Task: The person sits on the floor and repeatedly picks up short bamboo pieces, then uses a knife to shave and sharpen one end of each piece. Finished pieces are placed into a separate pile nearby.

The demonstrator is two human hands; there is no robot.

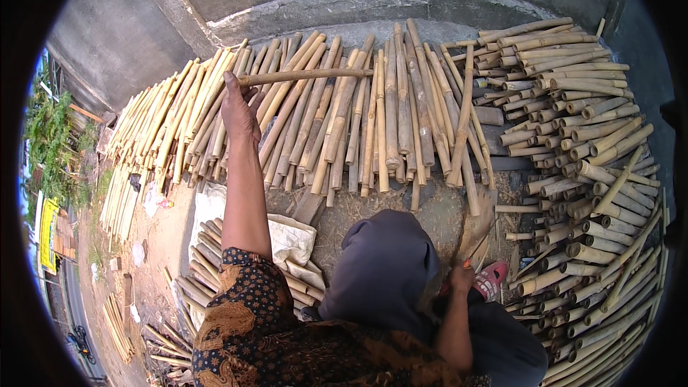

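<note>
My left arm reaches forward, and my left hand (240, 109) grips the near-left end of a bamboo pole (308, 75). The pole lies crosswise, roughly level, over the row of bamboo poles (390, 107) behind it. Low on the right, beside my foot, my right hand (461, 277) is closed round a tool with an orange handle (467, 264). A thin dark line runs up and right from that handle; I cannot make out what kind of tool it is. My knee (390, 258) rises between the two hands.
A tall stack of cut bamboo (573, 172) fills the right side. More bamboo (204, 258) lies at lower left beside a white sack (290, 240). A grey wall (344, 3) closes off the back. A red patterned shoe (490, 281) is near my right hand.
</note>
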